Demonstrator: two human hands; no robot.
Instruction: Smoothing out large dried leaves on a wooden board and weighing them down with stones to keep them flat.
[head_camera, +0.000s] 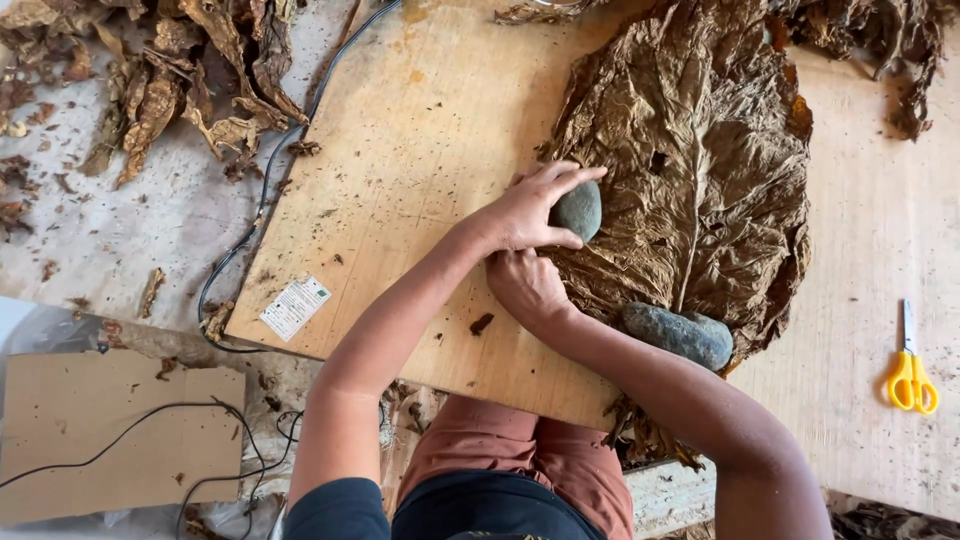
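While the big dried brown leaf (700, 170) is lying spread flat on the wooden board (400, 150), the left hand (525, 212) is curling its fingers and thumb around a small rounded grey stone (579, 210), resting it on the leaf's near-left edge. The right hand (527, 285) is pressing just below it, touching the left wrist; its fingers are tucked out of sight, so I cannot tell whether it is pinching the leaf's edge or only lying flat there. A longer grey stone (680, 335) is already sitting on the leaf's lower edge, beside the midrib, weighting it down. Judging from this, the flattening seems to be partly done: one weight is placed, a second is being set, and the far and right edges are bearing none as yet. A heap of crumpled dried leaves (170, 80) is waiting at the upper left, seemingly not yet handled. Yellow-handled scissors (911, 365) are lying well apart on the right, untouched.
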